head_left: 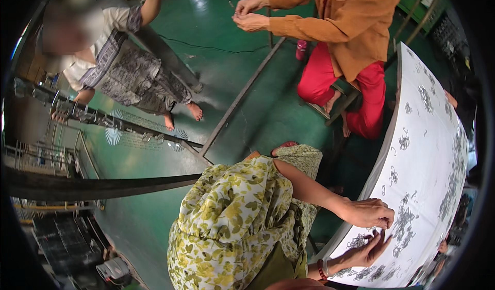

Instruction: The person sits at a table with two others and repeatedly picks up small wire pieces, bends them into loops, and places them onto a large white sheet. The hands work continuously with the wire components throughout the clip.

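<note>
My left hand (pixel 368 212) reaches over the edge of a white-covered table (pixel 376 174), its fingertips pinched together. Whatever sits in that pinch is too small or hidden to make out. Just below it, my right hand (pixel 368 251) is turned up with fingers apart, and its fingertips come close to the left hand's. Bracelets (pixel 322 269), one of them red beads, circle the right wrist. Small dark curly pieces (pixel 405 223) lie in loose clusters over the white surface, some right beside my hands.
Across from me sits a person in an orange jacket (pixel 345 21) and red trousers, hands together. Another person in a patterned shirt (pixel 116 21) stands at the left beside a long rack with clips (pixel 108 118). Dark metal bars (pixel 242 94) cross the green floor. A pink bottle (pixel 300 50) stands behind.
</note>
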`<action>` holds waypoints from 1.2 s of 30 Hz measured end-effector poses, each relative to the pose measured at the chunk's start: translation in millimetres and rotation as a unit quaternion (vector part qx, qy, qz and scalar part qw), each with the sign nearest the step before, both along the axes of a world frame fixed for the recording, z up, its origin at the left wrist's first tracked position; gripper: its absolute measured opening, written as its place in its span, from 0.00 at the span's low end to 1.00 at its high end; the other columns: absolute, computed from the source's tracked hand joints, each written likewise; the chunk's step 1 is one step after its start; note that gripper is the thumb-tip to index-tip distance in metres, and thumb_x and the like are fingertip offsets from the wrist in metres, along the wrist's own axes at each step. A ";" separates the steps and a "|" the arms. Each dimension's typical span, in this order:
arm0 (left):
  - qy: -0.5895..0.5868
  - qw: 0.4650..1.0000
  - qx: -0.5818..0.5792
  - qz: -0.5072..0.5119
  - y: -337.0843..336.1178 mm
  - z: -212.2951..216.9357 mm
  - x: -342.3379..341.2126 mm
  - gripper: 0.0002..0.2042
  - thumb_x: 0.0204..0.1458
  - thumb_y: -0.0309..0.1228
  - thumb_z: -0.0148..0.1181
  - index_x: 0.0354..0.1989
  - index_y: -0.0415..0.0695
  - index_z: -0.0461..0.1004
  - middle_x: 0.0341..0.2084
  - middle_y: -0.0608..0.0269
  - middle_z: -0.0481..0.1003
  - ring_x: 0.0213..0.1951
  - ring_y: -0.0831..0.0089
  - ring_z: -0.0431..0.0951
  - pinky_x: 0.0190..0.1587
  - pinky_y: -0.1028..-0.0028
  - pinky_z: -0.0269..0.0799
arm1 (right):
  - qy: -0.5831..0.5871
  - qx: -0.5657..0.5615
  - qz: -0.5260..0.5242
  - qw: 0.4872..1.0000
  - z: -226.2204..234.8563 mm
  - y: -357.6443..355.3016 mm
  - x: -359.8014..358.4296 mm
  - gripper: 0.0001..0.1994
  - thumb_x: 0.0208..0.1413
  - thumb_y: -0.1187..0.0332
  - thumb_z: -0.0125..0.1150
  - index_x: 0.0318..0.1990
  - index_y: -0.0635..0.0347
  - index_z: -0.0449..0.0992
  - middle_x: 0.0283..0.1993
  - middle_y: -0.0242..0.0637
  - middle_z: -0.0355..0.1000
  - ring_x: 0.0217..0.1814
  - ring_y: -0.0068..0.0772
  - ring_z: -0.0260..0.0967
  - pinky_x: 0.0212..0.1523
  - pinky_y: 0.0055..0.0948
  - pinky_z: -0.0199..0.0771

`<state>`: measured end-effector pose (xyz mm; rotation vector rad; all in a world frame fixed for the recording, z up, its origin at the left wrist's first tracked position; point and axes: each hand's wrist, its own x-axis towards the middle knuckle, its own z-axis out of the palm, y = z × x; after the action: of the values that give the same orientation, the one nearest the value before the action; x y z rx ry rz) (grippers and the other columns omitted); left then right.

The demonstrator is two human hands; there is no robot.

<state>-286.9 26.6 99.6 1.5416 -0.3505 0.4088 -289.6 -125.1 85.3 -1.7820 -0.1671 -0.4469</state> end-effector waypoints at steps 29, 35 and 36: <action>-0.110 0.991 0.060 0.047 37.0 -8.9 -9.9 0.05 0.50 0.30 0.61 0.31 0.41 0.75 0.25 0.60 0.76 0.33 0.61 0.76 0.38 0.64 0.69 | -0.013 -0.490 0.018 0.871 -104.4 -155.2 205.9 0.10 0.54 0.73 0.57 0.38 0.74 0.77 0.32 0.50 0.74 0.32 0.46 0.72 0.35 0.39 0.71; -0.116 0.991 0.055 0.040 33.5 -6.0 -15.7 0.06 0.49 0.30 0.62 0.30 0.41 0.76 0.24 0.60 0.76 0.31 0.62 0.76 0.36 0.65 0.68 | -0.014 -0.322 0.048 0.945 -61.7 -107.3 142.3 0.10 0.54 0.73 0.57 0.38 0.74 0.77 0.32 0.49 0.74 0.32 0.45 0.72 0.35 0.39 0.71; -0.118 0.991 0.049 0.042 34.1 -7.6 -15.0 0.06 0.49 0.30 0.62 0.30 0.41 0.76 0.24 0.60 0.76 0.32 0.62 0.76 0.36 0.65 0.68 | -0.014 -0.296 0.056 0.954 -52.0 -98.2 128.9 0.10 0.54 0.73 0.57 0.37 0.74 0.77 0.32 0.49 0.74 0.32 0.45 0.72 0.35 0.39 0.71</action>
<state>-301.9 60.7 92.0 1.6118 -0.4963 0.6507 -160.7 -223.3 33.3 -2.3378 -0.4568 -0.3608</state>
